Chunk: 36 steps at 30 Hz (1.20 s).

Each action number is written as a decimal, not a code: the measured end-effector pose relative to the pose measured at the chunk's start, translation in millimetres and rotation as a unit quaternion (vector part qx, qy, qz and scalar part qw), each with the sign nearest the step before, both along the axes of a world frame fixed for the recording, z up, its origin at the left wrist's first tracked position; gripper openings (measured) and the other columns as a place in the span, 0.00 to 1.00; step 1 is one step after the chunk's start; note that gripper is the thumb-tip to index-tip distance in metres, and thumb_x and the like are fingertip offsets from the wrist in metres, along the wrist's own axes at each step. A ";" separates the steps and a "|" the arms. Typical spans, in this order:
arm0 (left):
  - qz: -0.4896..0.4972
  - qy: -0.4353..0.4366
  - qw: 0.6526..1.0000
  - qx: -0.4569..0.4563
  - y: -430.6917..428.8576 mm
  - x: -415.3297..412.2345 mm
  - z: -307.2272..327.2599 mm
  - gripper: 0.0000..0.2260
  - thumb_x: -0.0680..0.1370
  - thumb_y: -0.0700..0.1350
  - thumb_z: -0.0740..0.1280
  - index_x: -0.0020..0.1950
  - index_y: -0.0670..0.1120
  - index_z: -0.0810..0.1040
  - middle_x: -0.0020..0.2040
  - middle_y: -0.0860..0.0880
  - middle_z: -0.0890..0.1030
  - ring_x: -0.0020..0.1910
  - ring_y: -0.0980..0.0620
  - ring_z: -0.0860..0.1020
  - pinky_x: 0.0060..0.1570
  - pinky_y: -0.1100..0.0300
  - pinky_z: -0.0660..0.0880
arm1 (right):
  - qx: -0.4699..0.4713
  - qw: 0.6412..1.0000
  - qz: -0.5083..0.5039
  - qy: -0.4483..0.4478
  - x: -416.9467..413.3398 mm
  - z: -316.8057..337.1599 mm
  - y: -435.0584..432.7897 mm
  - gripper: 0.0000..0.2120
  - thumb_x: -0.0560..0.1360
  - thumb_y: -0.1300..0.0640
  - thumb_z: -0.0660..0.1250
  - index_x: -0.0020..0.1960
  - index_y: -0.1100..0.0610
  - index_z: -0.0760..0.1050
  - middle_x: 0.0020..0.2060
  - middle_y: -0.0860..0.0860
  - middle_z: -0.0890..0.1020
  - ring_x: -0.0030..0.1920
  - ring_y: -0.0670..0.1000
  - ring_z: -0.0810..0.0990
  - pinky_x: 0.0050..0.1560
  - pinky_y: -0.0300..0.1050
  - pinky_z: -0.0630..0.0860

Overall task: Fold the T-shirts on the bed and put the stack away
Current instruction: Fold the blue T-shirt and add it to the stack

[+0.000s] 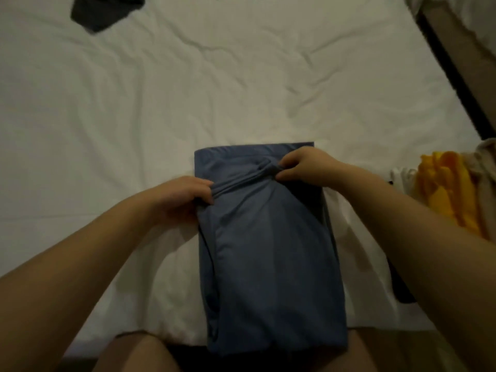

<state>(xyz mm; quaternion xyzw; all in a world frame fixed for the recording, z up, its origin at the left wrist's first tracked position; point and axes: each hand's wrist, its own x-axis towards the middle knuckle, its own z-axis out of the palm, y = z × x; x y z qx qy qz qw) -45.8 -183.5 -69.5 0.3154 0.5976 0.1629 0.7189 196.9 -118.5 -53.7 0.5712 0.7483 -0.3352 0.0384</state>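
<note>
T-shirt (268, 251) of slate-blue soft knit, narrow-folded lengthwise on white-sheeted bed (161, 103) at near edge; top layer pinched, bunched between curled left hand (185, 196) and right hand (303, 167), likely for crosswise fold.

Dark narrow frame strip (453, 83) runs diagonally down right side of view, from top toward right edge. Just beyond it lies brownish bare floor band (456, 33), on same diagonal. In top right corner, white crumpled fabric (469, 6) (what kind, cannot tell). At right edge, mid-height, beige rumpled cloth (484, 159), only partly in view. Lower right, dark flat object (402, 294), half hidden and blurred, shape unclear. In bottom left corner, dark floor patch (77, 365).
</note>
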 end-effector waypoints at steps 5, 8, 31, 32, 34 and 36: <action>0.069 0.059 0.991 0.102 13.1 16.5 5.6 0.12 0.72 0.31 0.60 0.44 0.43 0.80 0.43 0.42 0.79 0.44 0.45 0.76 0.39 0.60 0.74 | 0.071 0.996 -0.062 0.007 -3.8 0.7 4.2 0.05 0.72 0.52 0.70 0.41 0.53 0.78 0.39 0.52 0.79 0.44 0.52 0.77 0.41 0.41 0.69; 0.101 0.146 0.960 0.216 5.1 23.3 0.8 0.10 0.74 0.32 0.62 0.47 0.44 0.80 0.44 0.45 0.81 0.45 0.49 0.78 0.46 0.60 0.76 | 0.143 0.981 -0.133 0.015 -4.6 -8.9 -9.7 0.08 0.72 0.47 0.69 0.46 0.50 0.79 0.47 0.51 0.82 0.50 0.53 0.78 0.44 0.43 0.70; 0.123 0.105 0.977 0.136 -186.6 62.8 9.5 0.16 0.77 0.41 0.66 0.63 0.38 0.70 0.54 0.41 0.79 0.45 0.50 0.77 0.42 0.64 0.76 | -0.057 0.920 -0.326 0.211 42.9 -14.3 -252.7 0.39 0.72 0.51 0.71 0.75 0.50 0.52 0.69 0.54 0.70 0.65 0.58 0.72 0.61 0.50 0.72; 0.094 0.139 0.975 0.147 -187.8 61.4 9.1 0.16 0.77 0.43 0.66 0.63 0.39 0.71 0.55 0.41 0.78 0.47 0.49 0.77 0.46 0.61 0.74 | -0.057 0.922 -0.322 0.205 45.8 -14.4 -257.8 0.39 0.72 0.52 0.71 0.75 0.50 0.52 0.69 0.54 0.70 0.65 0.57 0.71 0.61 0.49 0.72; 0.041 0.193 0.967 0.162 -192.0 57.1 8.3 0.16 0.77 0.45 0.67 0.62 0.41 0.72 0.57 0.41 0.78 0.50 0.48 0.76 0.51 0.57 0.73 | -0.059 0.918 -0.332 0.209 50.8 -14.0 -266.1 0.37 0.73 0.54 0.70 0.75 0.50 0.53 0.69 0.54 0.69 0.66 0.57 0.71 0.61 0.48 0.72; -0.001 0.208 0.964 0.167 -200.6 54.0 8.6 0.16 0.77 0.46 0.67 0.62 0.43 0.72 0.59 0.42 0.77 0.54 0.46 0.76 0.57 0.55 0.72 | -0.056 0.908 -0.350 0.222 56.0 -14.2 -273.4 0.37 0.73 0.55 0.70 0.75 0.50 0.54 0.69 0.55 0.69 0.66 0.57 0.71 0.62 0.50 0.72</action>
